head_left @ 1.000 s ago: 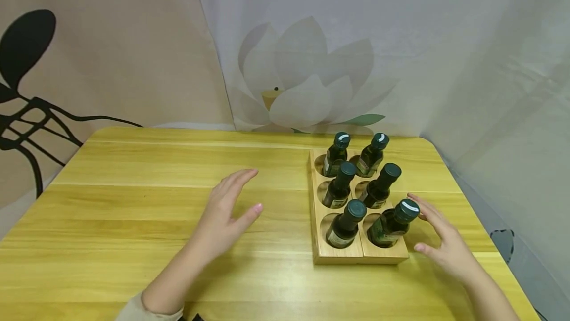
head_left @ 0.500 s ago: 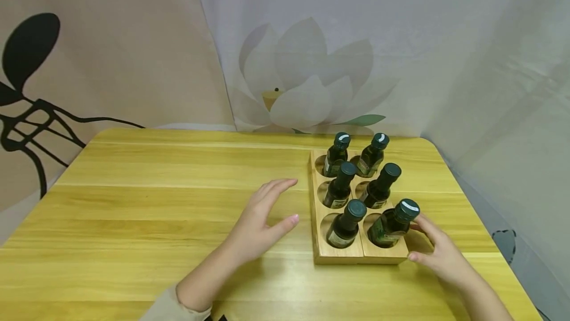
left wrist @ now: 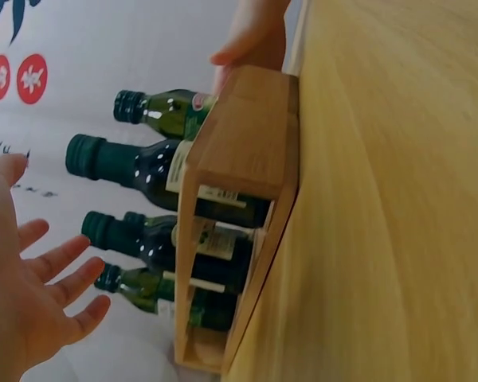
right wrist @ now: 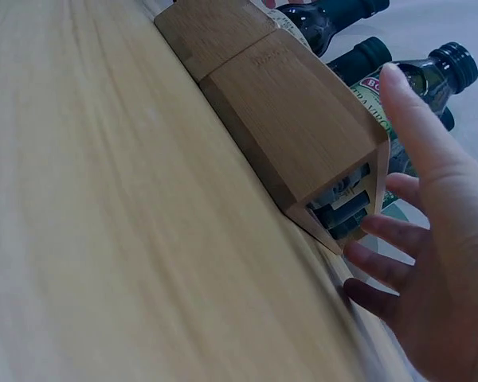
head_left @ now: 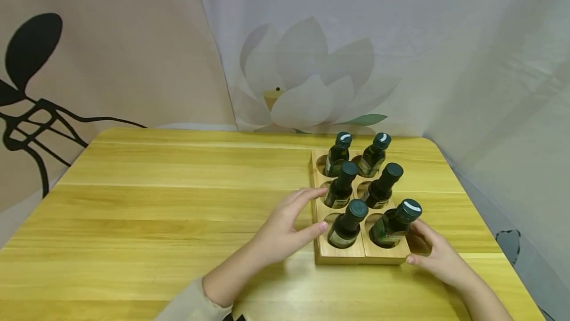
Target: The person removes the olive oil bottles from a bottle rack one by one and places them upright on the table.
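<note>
Two wooden bottle racks stand side by side, their round holes holding several small dark green bottles, such as the front left one and the labelled front right one. My left hand reaches to the racks' left side, fingers extended and thumb apart, overlapping that edge in the head view. The left wrist view shows this hand with spread fingers beside the bottle caps. On the other side, my right hand has its fingers right at the rack's right edge. Its thumb lies near the front right bottle in the right wrist view.
The racks stand on the right half of a wooden table. Behind it hangs a pale curtain printed with a lotus and dark plant shapes. The table's right edge runs just beyond my right hand.
My left hand has moved right across the table to the racks' left side. My right hand has moved slightly left, closer to the right edge. The racks and bottles stay in place.
</note>
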The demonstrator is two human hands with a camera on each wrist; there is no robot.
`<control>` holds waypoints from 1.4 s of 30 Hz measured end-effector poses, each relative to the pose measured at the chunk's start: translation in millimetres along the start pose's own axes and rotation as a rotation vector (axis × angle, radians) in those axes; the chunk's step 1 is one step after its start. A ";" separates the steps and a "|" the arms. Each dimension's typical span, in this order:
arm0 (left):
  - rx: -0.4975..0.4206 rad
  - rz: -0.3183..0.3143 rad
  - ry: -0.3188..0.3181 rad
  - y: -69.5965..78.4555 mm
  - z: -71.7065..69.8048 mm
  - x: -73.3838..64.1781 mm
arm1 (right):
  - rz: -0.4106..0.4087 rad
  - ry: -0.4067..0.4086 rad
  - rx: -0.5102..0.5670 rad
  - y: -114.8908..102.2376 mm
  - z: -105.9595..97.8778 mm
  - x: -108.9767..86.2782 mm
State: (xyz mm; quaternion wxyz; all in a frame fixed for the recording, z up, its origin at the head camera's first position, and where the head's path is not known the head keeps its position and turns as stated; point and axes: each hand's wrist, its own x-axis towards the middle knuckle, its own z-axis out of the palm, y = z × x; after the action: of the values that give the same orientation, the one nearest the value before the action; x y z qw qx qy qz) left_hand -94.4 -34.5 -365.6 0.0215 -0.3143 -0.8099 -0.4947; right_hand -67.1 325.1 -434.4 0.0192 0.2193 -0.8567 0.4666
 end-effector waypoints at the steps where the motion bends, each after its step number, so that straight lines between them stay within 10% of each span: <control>1: -0.003 0.002 -0.009 0.1 2.1 0.8 | -0.007 -0.002 0.005 0.5 0.1 0.0; 15: -0.004 0.034 -0.103 -0.4 27.5 10.0 | -0.016 -0.052 0.068 9.2 -0.5 0.7; 42: -0.162 0.117 0.066 2.8 47.4 33.5 | -0.018 -0.126 0.200 16.3 -0.8 5.0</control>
State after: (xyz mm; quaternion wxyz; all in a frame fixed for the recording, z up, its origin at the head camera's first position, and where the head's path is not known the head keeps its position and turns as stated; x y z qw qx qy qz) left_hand -106.7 21.3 -376.0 0.0516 -0.3451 -0.7466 -0.5665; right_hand -78.2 331.6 -445.6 -0.0528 0.2566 -0.8033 0.5349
